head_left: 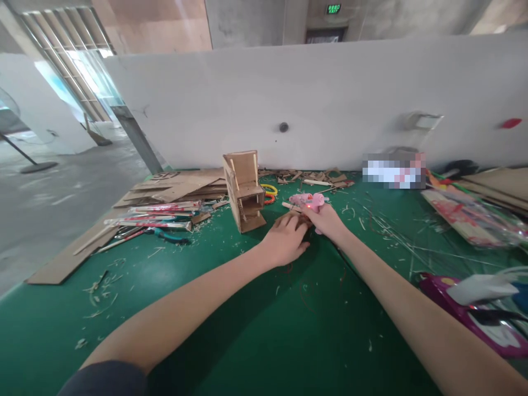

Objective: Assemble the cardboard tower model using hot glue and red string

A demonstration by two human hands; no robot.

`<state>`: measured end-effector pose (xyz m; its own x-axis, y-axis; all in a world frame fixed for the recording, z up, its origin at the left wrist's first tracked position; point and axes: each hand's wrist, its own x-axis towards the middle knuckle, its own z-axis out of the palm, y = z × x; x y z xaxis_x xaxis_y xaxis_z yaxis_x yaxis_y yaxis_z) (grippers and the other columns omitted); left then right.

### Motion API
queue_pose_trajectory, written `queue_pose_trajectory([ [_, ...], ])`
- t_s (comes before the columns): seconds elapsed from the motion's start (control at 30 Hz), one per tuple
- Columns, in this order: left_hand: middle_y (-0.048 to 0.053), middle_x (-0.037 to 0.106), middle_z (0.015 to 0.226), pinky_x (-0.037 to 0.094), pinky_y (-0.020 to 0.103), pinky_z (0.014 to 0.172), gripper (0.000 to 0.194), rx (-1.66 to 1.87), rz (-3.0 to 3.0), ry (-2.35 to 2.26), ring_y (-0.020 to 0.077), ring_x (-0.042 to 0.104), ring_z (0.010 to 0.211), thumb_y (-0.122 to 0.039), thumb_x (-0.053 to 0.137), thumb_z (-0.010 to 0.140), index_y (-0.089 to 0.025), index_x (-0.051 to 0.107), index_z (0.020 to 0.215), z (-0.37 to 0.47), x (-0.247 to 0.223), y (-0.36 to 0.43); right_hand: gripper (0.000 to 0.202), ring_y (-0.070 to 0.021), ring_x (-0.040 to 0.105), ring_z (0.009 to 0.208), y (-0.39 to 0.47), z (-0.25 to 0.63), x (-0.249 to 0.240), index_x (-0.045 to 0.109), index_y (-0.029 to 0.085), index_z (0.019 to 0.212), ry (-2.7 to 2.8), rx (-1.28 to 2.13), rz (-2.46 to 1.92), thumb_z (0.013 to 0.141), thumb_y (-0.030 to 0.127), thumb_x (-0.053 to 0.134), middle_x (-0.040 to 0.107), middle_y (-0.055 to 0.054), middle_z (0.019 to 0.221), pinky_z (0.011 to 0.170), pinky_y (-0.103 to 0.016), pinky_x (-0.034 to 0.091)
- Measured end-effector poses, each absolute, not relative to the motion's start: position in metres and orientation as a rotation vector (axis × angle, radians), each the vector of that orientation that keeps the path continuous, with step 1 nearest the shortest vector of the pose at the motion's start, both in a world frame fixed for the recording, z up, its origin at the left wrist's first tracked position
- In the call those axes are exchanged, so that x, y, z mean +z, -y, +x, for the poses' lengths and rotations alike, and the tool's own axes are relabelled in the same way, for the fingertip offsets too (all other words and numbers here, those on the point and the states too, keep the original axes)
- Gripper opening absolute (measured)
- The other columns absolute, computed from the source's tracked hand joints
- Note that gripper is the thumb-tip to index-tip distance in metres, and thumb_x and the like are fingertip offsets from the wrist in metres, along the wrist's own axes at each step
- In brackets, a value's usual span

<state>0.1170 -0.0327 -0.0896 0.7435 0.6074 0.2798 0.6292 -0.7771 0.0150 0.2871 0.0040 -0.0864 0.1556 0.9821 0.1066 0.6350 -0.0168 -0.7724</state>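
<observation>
Forearms point(185, 300); green tabletop point(256, 341); partition point(231, 99); right fingers point(312, 214) round glue-gun point(307, 201); left point(291, 221) over cardboard point(306, 219), grip unclear

Glue gun point(315, 202) seems plastic, model point(247, 191) matt cardboard.

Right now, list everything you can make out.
Glue gun: one, pink, centre
Cardboard piece: one, brown, centre
Cardboard structure: one, brown, left of centre
Loops: two, yellow and orange, beside the structure
Cardboard sheets: several, brown, far left and right
Stick packets: several, red and white, left
Tool handle: one, teal, below the packets
Scraps: many, brown, along the partition
Apparent power strip: one, purple, lower right
Plastic-wrapped packs: several, mixed colours, right
Exit sign: one, green, top
Broom: one, brown, left floor
Table: one, green, foreground
Left hand: one, bare, on the cardboard piece
Right hand: one, bare, holding the glue gun
</observation>
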Motion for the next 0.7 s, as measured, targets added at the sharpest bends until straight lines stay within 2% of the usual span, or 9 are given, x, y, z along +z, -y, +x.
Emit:
queue_pose_trajectory([
  [0.1, 0.016, 0.055, 0.129, 0.040, 0.052, 0.105, 0.037, -0.360, -2.854, 1.108, 0.0334, 0.045, 0.130, -0.036, 0.049, 0.094, -0.013, 0.054, 0.123, 0.115, -0.089, 0.028, 0.050, -0.0119, 0.044, 0.036, -0.008, 0.289, -0.085, 0.048, 0.021, 0.051, 1.581, 0.627, -1.735, 0.081, 0.061, 0.054, 0.040, 0.003, 0.035, 0.037, -0.024, 0.032],
  [0.17, 0.014, 0.058, 0.126, 0.044, 0.053, 0.100, 0.032, -0.349, -2.860, 1.104, 0.0327, 0.050, 0.124, -0.036, 0.046, 0.095, -0.015, 0.056, 0.118, 0.110, -0.085, 0.032, 0.049, -0.0119, 0.044, 0.036, -0.011, 0.292, -0.085, 0.054, 0.020, 0.055, 1.593, 0.636, -1.724, 0.081, 0.062, 0.053, 0.041, 0.004, 0.036, 0.037, -0.024, 0.033],
  [0.3, 0.009, 0.063, 0.112, 0.051, 0.044, 0.089, 0.029, -0.330, -2.896, 1.065, 0.0280, 0.058, 0.108, -0.041, 0.050, 0.092, -0.017, 0.057, 0.106, 0.091, -0.078, 0.053, 0.048, -0.0126, 0.046, 0.036, -0.017, 0.303, -0.087, 0.066, 0.015, 0.072, 1.623, 0.659, -1.694, 0.083, 0.060, 0.051, 0.043, 0.004, 0.039, 0.039, -0.024, 0.035],
  [0.43, 0.009, 0.063, 0.114, 0.051, 0.041, 0.086, 0.026, -0.306, -2.931, 1.014, 0.0275, 0.057, 0.109, -0.040, 0.054, 0.090, -0.019, 0.058, 0.105, 0.073, -0.074, 0.075, 0.043, -0.0121, 0.045, 0.040, -0.011, 0.306, -0.088, 0.069, 0.015, 0.082, 1.690, 0.689, -1.636, 0.082, 0.056, 0.055, 0.045, 0.005, 0.044, 0.042, -0.024, 0.036],
  [0.6, 0.007, 0.066, 0.108, 0.050, 0.040, 0.084, 0.033, -0.409, -2.975, 0.981, 0.0252, 0.061, 0.101, -0.049, 0.057, 0.087, -0.019, 0.059, 0.101, 0.062, -0.066, 0.087, 0.042, -0.0140, 0.048, 0.051, -0.002, 0.299, -0.087, 0.063, 0.018, 0.070, 1.917, 0.587, -1.632, 0.081, 0.058, 0.055, 0.049, 0.002, 0.052, 0.051, -0.025, 0.039],
  [0.7, 0.006, 0.068, 0.099, 0.049, 0.040, 0.083, 0.025, -0.692, -2.788, 0.884, 0.0232, 0.062, 0.095, -0.042, 0.049, 0.093, -0.019, 0.059, 0.097, 0.051, -0.050, 0.076, 0.040, -0.0162, 0.053, 0.060, -0.002, 0.296, -0.084, 0.060, 0.019, 0.065, 2.037, 0.505, -1.612, 0.081, 0.056, 0.056, 0.054, 0.000, 0.059, 0.059, -0.027, 0.042],
])
